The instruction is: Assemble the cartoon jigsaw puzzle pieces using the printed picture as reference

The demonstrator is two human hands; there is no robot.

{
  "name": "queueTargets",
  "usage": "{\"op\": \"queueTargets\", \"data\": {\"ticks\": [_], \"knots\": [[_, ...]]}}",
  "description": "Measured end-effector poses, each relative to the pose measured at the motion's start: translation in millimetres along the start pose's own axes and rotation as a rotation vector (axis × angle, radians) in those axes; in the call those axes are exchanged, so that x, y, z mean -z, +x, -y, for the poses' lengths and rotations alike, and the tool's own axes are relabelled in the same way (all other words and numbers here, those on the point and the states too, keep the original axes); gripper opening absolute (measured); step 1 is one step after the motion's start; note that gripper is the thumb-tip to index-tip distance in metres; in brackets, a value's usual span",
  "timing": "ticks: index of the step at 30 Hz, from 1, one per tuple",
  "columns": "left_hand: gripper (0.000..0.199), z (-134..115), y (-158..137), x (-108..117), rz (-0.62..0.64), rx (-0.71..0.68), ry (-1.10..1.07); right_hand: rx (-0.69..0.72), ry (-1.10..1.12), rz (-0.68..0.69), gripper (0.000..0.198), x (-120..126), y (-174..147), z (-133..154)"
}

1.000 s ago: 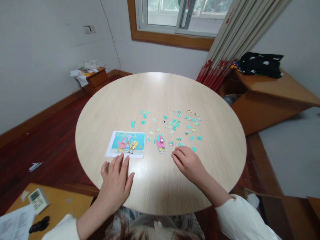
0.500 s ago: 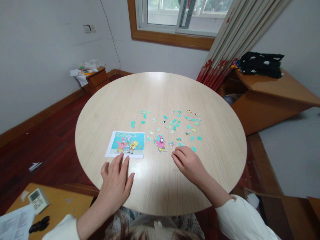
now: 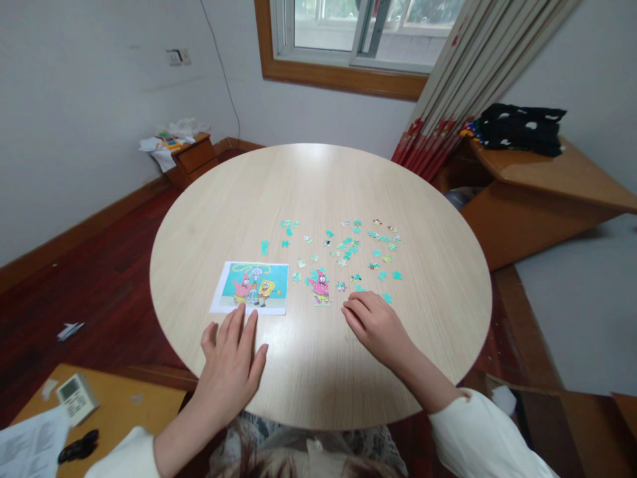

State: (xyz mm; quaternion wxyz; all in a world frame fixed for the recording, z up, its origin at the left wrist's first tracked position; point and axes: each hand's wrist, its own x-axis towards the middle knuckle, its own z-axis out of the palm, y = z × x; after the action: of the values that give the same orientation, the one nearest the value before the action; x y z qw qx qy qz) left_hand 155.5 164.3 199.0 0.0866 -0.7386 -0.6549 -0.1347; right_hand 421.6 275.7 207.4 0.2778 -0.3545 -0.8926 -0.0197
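My left hand (image 3: 229, 362) lies open with fingers spread, its longest fingertips at the lower edge of a printed picture card (image 3: 229, 282) showing cartoon figures. To the right, my right hand (image 3: 373, 322) rests on the table with its fingers curled together; whatever may be in them is hidden. Between the hands sits a joined patch of jigsaw pieces (image 3: 321, 289) forming a pink star figure. A small jigsaw piece (image 3: 341, 287) lies just beyond my right fingertips. Loose teal jigsaw pieces (image 3: 351, 245) are scattered farther back, some touching or overlapping.
All this lies on a round pale wooden table (image 3: 308, 186). A lower desk (image 3: 134, 398) at left bears a white device (image 3: 77, 399), papers and a dark object. Behind are a window and a curtain (image 3: 462, 79); a wooden cabinet (image 3: 542, 192) stands at right.
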Motion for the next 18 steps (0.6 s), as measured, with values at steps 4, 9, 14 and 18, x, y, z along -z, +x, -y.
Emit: {"op": "queueTargets", "data": {"ticks": [4,9,14,18], "knots": [[0.044,-0.7,0.5,0.8,0.022,0.025,-0.017,-0.003,0.005,0.002,0.017,0.8,0.2,0.4],[0.045,-1.6,1.6,2.2,0.033,0.041,-0.041,-0.007,0.006,0.004,0.017,0.9,-0.1,0.6],[0.045,-2.4,1.9,1.8,0.033,0.056,-0.058,-0.008,0.006,0.006,0.017,0.3,0.1,0.6],[0.044,-3.0,2.1,3.3,0.025,0.039,-0.014,0.001,0.002,0.004,0.015,0.1,0.3,0.8]]}}
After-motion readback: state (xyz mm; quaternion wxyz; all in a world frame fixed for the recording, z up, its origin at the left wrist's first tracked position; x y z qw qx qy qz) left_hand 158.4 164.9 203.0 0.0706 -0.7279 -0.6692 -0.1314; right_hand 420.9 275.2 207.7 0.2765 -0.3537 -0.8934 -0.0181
